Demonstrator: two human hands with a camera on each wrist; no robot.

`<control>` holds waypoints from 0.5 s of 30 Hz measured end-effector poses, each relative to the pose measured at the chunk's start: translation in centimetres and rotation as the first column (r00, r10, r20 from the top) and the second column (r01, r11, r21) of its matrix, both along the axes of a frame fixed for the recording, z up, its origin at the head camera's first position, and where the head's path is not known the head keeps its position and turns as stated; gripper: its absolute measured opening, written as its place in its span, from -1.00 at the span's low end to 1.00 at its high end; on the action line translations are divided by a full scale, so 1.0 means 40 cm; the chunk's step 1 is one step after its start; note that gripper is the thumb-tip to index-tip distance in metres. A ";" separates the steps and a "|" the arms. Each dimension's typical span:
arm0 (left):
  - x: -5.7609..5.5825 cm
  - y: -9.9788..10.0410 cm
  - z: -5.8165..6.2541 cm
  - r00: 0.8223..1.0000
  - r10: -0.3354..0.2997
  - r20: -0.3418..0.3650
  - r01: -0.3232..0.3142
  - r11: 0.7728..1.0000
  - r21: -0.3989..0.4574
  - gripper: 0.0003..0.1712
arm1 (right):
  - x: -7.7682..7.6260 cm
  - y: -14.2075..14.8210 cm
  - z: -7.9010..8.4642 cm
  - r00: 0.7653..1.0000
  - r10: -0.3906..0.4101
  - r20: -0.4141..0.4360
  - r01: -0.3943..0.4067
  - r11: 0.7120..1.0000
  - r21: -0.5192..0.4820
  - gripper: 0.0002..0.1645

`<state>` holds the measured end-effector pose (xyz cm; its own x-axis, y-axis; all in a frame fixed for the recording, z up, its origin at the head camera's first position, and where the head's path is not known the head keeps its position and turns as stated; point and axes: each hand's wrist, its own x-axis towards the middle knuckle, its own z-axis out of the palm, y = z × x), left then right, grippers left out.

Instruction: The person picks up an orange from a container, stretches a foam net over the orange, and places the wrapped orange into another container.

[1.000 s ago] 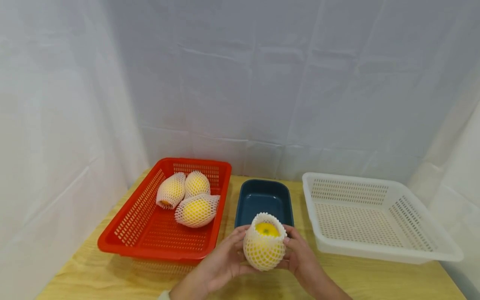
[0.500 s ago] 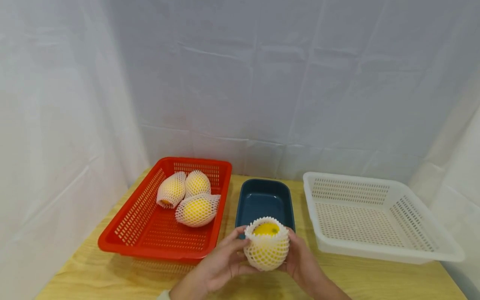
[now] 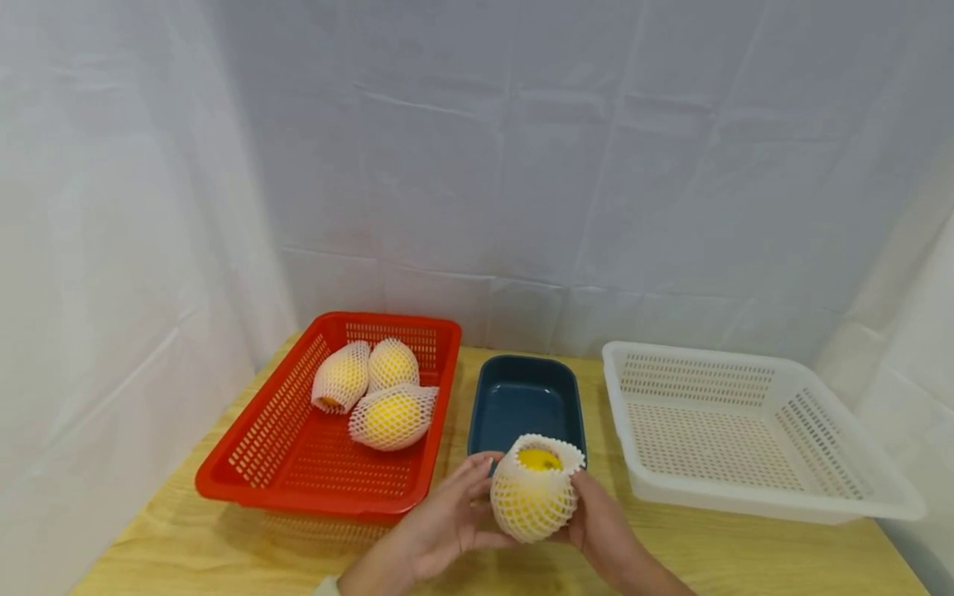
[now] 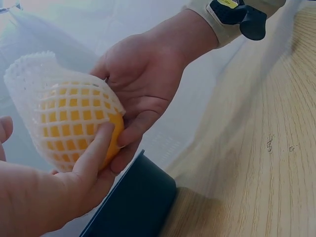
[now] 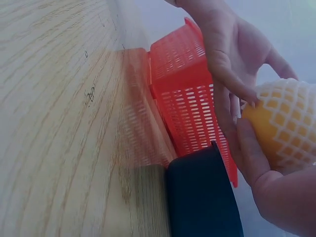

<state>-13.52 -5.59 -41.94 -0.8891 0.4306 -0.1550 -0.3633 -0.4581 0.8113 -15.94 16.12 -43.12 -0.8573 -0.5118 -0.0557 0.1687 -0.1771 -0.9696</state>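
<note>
A round yellow fruit (image 3: 533,488) in a white foam net is held between both hands, over the near end of the dark blue tray (image 3: 529,397). My left hand (image 3: 450,515) holds its left side, with the thumb low and the fingers around the back. On the other side my right hand (image 3: 602,526) grips it; the far fingers are hidden behind the fruit in the head view. The net's scalloped mouth faces up, showing the fruit's top. In the right wrist view, bare orange-yellow skin (image 5: 259,123) shows at the net's lower end, with fingertips from both hands there.
A red basket (image 3: 313,497) at left holds several netted yellow fruits (image 3: 391,418). A white perforated basket (image 3: 745,488) stands at right. All rest on a wooden table (image 3: 715,555), with white cloth (image 3: 522,165) behind and at the sides.
The netted fruit has turned and tilted in the hands, and sits slightly lower. The net's mouth now flares toward the right. Baskets and tray stay put.
</note>
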 end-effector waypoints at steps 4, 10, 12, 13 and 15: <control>-0.002 0.000 -0.002 1.000 -0.001 -0.005 0.001 1.000 -0.015 -0.58 | -0.001 -0.004 0.013 1.000 0.013 0.000 -0.013 1.000 0.022 -0.32; -0.004 0.000 -0.006 1.000 0.006 -0.004 -0.006 1.000 -0.016 -0.45 | -0.004 -0.003 0.020 1.000 0.022 0.014 -0.022 1.000 -0.002 -0.38; -0.005 0.000 -0.007 1.000 0.010 -0.007 -0.010 1.000 -0.009 -0.38 | -0.005 -0.003 0.019 0.999 0.020 0.041 -0.019 1.000 -0.018 -0.32; -0.005 0.000 -0.008 1.000 0.010 -0.008 -0.010 1.000 -0.006 -0.36 | -0.005 -0.002 0.018 0.998 0.026 0.050 -0.025 0.999 -0.025 -0.28; -0.005 0.000 -0.009 1.000 0.009 -0.013 -0.009 1.000 0.003 -0.33 | -0.005 0.000 0.016 0.997 0.039 0.070 -0.036 0.998 -0.043 -0.21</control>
<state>-13.72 -5.58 -42.32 -0.8951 0.4227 -0.1419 -0.3481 -0.4635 0.8149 -16.15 16.11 -42.49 -0.8321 -0.5466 -0.0940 0.2443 -0.2091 -0.9469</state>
